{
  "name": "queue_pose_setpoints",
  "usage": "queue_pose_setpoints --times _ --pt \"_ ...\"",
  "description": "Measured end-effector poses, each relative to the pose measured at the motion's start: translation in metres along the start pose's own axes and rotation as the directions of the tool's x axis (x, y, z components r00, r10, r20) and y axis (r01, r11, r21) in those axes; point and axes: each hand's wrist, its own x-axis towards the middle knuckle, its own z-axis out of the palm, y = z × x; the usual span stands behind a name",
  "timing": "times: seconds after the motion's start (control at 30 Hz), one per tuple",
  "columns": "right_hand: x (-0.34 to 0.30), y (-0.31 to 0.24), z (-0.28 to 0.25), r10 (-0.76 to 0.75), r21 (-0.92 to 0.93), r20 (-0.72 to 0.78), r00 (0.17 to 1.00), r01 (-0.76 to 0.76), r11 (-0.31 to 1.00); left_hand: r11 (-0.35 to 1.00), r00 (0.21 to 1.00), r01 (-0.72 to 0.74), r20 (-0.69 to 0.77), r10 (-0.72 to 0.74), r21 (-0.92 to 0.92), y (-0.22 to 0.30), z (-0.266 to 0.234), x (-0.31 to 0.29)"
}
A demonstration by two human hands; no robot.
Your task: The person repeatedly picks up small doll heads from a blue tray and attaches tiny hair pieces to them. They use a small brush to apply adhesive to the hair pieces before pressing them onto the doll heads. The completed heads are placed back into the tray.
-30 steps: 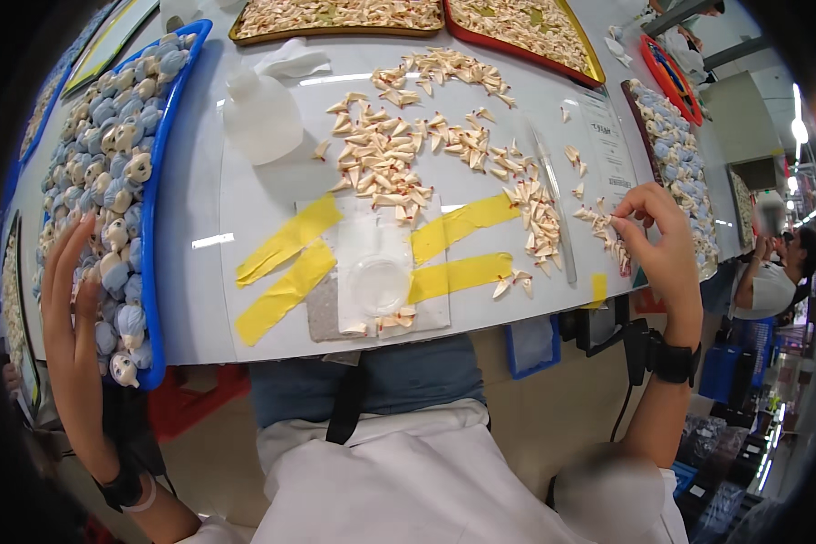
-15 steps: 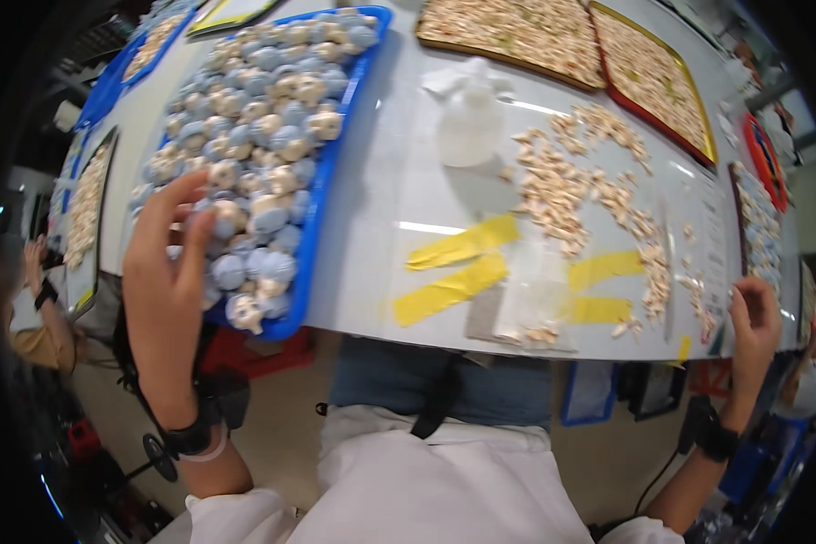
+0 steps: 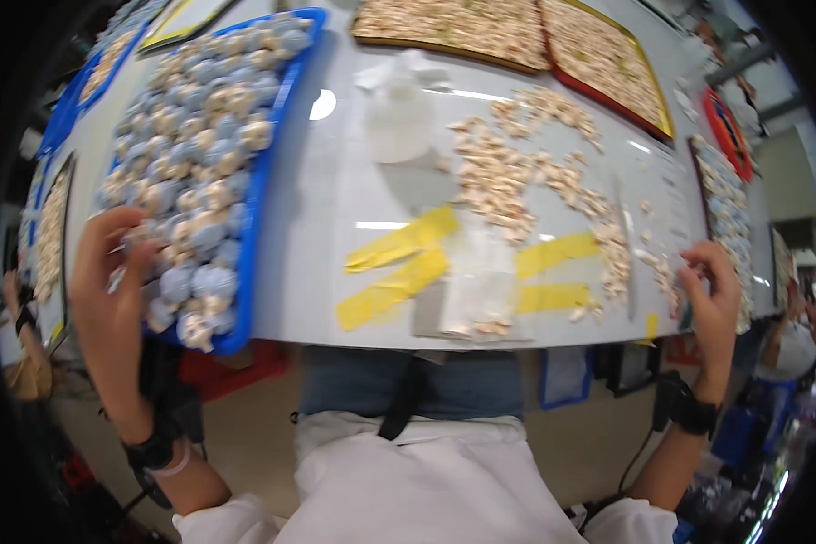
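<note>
My left hand [image 3: 109, 272] is at the near left edge of a blue tray [image 3: 276, 136] heaped with small round blue-and-cream figurines [image 3: 186, 163]. Its fingers and thumb curl around a pale figurine [image 3: 138, 238], partly hidden and blurred. On the right, my right hand [image 3: 714, 295] hovers over the table's front edge beside a thin row of small cream pieces [image 3: 659, 272]. Thumb and fingertips there are drawn together, and whatever they hold is too small to make out. More cream pieces [image 3: 494, 172] lie loose across the middle of the table.
Yellow tape strips [image 3: 399, 240] flank a clear plastic sheet [image 3: 480, 281] near the front edge. A translucent bottle [image 3: 399, 122] stands behind them. Trays of cream pieces [image 3: 453, 23] line the back. Another figurine tray [image 3: 730, 208] is at right; a person's arm [image 3: 29, 326] shows far left.
The whole view has shifted, so the table appears further left. Relative to the blue tray, my left hand has come slightly nearer and outward. My right hand stays by the same row of pieces.
</note>
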Motion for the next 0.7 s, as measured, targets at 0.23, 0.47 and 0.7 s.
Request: queue_pose_setpoints --times 0.23,0.47,0.7 --pt "0.029 -0.018 0.005 -0.072 -0.087 0.072 0.995 0.078 0.993 0.978 0.981 -0.166 -0.122 0.15 -0.125 0.008 -0.005 -0.01" --pt "0.056 -0.018 0.018 -0.032 -0.101 0.225 0.974 0.056 0.993 0.905 0.97 -0.238 -0.128 0.205 -0.353 0.04 0.009 -0.048" --pt "0.051 -0.008 0.011 0.019 -0.121 0.228 0.973 0.009 0.993 0.527 0.986 0.139 0.169 0.009 -0.838 0.072 0.04 -0.069"
